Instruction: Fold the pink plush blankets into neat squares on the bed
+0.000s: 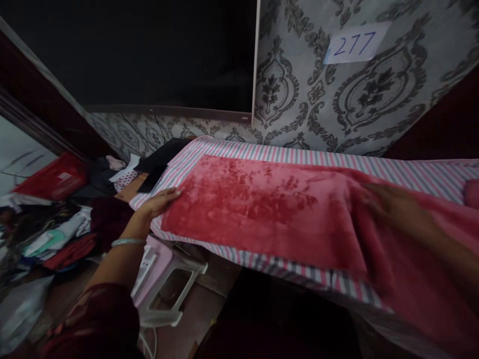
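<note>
Here, red cloth [258, 214], left hand [161, 201] at its left edge, right hand [396, 207] over rumpled part, grips unclear.

In dim light, a dark TV [149, 55] hangs on the grey damask wall [310, 99] near a paper [357, 44] reading 277, with deep red panels [443, 117] at either side, while a red basket [56, 177] and heaped clothes [62, 235] lie left of a pink-and-white stool [160, 270] standing on the tiled floor [205, 301].
</note>
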`<state>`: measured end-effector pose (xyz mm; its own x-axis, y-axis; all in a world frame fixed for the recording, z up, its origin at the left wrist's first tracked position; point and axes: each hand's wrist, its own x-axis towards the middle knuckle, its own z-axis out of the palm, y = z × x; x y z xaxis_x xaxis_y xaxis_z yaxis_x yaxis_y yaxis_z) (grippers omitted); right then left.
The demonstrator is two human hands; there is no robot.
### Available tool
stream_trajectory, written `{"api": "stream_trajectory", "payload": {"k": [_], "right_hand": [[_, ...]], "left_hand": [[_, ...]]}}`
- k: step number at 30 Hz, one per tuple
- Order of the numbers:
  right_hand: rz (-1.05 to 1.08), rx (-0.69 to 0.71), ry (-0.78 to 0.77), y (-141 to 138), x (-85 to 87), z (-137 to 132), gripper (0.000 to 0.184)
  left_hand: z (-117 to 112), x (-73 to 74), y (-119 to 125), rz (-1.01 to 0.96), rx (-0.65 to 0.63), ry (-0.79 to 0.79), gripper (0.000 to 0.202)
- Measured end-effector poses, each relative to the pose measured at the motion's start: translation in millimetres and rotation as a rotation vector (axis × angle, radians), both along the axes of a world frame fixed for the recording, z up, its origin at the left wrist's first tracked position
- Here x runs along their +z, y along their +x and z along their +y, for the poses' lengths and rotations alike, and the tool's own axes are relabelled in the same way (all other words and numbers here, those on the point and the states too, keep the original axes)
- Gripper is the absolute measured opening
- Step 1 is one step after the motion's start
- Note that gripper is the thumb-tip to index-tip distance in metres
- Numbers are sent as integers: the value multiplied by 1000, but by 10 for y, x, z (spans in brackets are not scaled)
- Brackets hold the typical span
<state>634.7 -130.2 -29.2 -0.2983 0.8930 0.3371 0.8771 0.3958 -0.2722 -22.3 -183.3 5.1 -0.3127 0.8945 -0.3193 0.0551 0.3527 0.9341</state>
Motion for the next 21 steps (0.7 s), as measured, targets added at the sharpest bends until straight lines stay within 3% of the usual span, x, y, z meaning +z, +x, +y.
{"api": "stream_trajectory", "payload": {"k": [4, 7, 13, 21], "right_hand": [[-48, 347, -95, -722, -71, -838, 53], [-144, 391, -82, -941, -225, -1164, 57], [-146, 233, -6, -682, -329, -1158, 48], [54, 146, -105, -573, -190, -1109, 43]], "left_hand": [[-399, 7, 47, -87, -61, -25, 39], [-544, 26, 83, -73, -81, -49, 41], [-590, 17, 151, -43, -111, -35, 46], [-561, -20, 208, 66, 60, 1, 31]]}}
